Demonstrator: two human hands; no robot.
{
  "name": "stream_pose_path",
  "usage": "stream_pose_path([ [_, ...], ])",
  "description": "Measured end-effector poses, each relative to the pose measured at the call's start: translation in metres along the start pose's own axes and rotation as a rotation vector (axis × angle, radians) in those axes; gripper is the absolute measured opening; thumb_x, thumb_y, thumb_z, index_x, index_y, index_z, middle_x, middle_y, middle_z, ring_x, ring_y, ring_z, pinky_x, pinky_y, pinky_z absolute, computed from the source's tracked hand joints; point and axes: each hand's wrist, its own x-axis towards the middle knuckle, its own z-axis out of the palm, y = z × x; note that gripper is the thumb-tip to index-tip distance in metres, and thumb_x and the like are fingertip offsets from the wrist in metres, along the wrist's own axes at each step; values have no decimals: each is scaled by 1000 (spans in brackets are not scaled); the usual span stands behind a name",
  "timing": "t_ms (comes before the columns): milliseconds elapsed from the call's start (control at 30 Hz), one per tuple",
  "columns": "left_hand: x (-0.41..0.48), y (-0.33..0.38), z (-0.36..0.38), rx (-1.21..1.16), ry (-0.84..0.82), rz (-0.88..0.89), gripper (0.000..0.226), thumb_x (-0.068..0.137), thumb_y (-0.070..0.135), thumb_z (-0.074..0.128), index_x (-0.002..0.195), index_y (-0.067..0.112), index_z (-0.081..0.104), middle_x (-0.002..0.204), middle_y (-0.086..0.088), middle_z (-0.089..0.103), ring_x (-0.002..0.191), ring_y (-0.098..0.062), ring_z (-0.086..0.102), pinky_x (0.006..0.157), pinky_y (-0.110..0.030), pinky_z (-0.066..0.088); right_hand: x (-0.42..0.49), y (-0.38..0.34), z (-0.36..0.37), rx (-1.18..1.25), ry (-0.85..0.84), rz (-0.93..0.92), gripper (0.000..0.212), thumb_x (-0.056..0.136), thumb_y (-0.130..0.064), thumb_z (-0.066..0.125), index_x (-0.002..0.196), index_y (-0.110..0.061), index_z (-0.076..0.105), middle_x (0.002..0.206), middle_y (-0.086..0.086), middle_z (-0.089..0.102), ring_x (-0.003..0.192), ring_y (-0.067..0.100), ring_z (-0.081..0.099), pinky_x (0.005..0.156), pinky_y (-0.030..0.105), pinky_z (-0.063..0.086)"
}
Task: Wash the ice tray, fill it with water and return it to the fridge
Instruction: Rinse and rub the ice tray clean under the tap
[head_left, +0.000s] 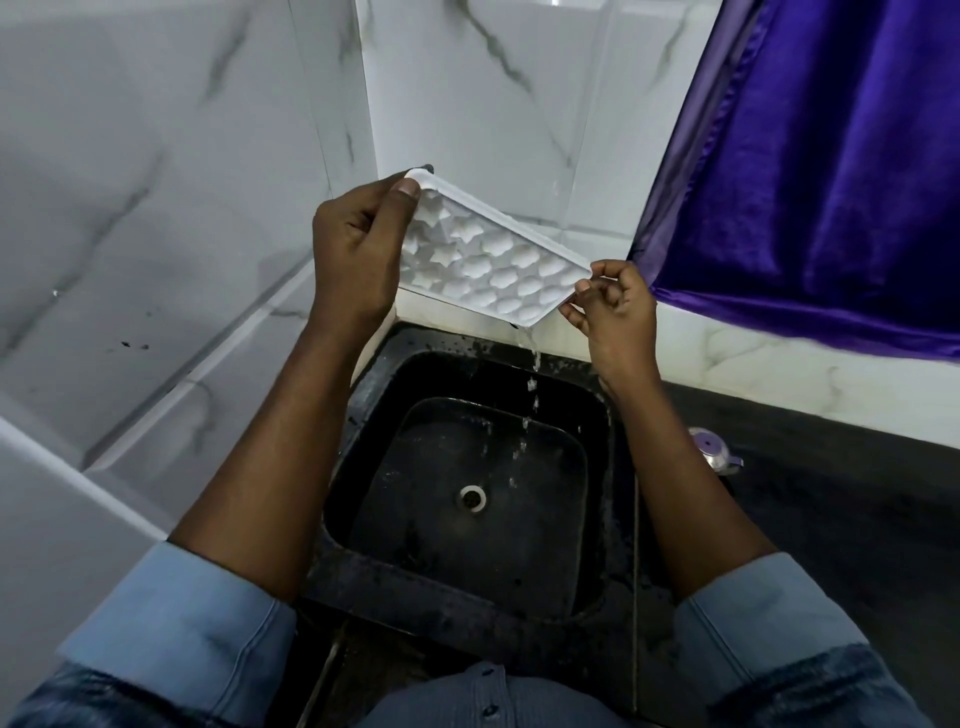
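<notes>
Our left grip (353, 254) and right grip (615, 312) pinch the tilted tray's (498, 260) ends. It drains into the sink (597, 493); we judge washing nearly done, filling and fridge remain.

Left hand (353, 249): raised, far left, thumb on top, fingers curled, gripping white moulded plastic ice tray (498, 260). Right hand (615, 306): lower, right, fingertips pinching the tray's corner. Bare forearms (270, 457) extended.

Ice tray tipped over the sink

Both hands, left hand (353, 254) and right hand (615, 312), pinch the white ice tray (493, 260); water (532, 364) spills, seemingly from its lower corner, into the black sink (363, 467).
</notes>
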Motion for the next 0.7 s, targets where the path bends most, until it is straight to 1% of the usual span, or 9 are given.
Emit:
stream_pose_path([
  [67, -1, 2, 0, 1, 0, 16, 30, 105, 19, 59, 110, -1, 81, 102, 9, 83, 97, -7, 75, 83, -20, 52, -1, 1, 1, -5, -1, -3, 18, 102, -1, 60, 105, -19, 61, 93, 1, 69, 92, 15, 69, 92, 46, 62],
  [167, -5, 3, 1, 4, 1, 44, 28, 104, 18, 60, 117, 5, 81, 106, 4, 82, 103, -10, 77, 87, -22, 54, -2, 4, 1, -14, -6, -5, 18, 102, 0, 59, 104, -18, 59, 92, 5, 64, 89, 15, 65, 92, 46, 62],
  [300, -11, 4, 2, 12, -11, 56, 28, 103, 19, 60, 119, 7, 80, 106, 5, 81, 105, -12, 76, 89, -23, 54, -3, 9, 2, -33, -2, 2, 20, 102, 3, 57, 102, -17, 58, 85, 3, 62, 83, 10, 64, 90, 44, 63],
  [367, -13, 4, 2, 31, -22, 64, 29, 103, 21, 60, 120, 8, 80, 105, 6, 81, 103, -9, 76, 88, -22, 53, -3, 10, 1, -38, -6, 4, 20, 101, 3, 58, 101, -17, 58, 83, 0, 64, 80, 8, 65, 89, 42, 63],
  [467, -17, 2, 1, 41, -18, 89, 27, 104, 21, 61, 119, 10, 80, 97, 14, 79, 95, 1, 72, 84, -16, 49, -1, 11, 1, -44, -25, -12, 20, 101, 3, 59, 101, -17, 58, 85, -1, 66, 82, 7, 68, 87, 40, 63],
  [533, -19, -1, -1, 50, -12, 108, 28, 105, 21, 61, 120, 8, 80, 97, 11, 78, 93, 3, 70, 83, -14, 48, 0, 11, 1, -49, -36, -23, 20, 100, 3, 60, 99, -17, 58, 85, -4, 68, 84, 5, 70, 86, 38, 63],
  [600, -23, -6, -2, 55, -20, 114, 28, 106, 22, 60, 122, 8, 79, 102, 8, 79, 97, 0, 71, 84, -17, 49, 1, 12, 0, -68, -43, -35, 21, 100, 4, 61, 98, -17, 58, 84, -9, 70, 84, 4, 70, 86, 37, 63],
  [700, -31, -19, -8, 73, -58, 95, 29, 108, 26, 58, 125, 14, 78, 109, 9, 80, 105, -9, 73, 90, -26, 54, -5, 17, -2, -111, -36, -73, 20, 99, 1, 63, 96, -18, 59, 81, -13, 72, 85, 5, 70, 85, 35, 63],
])
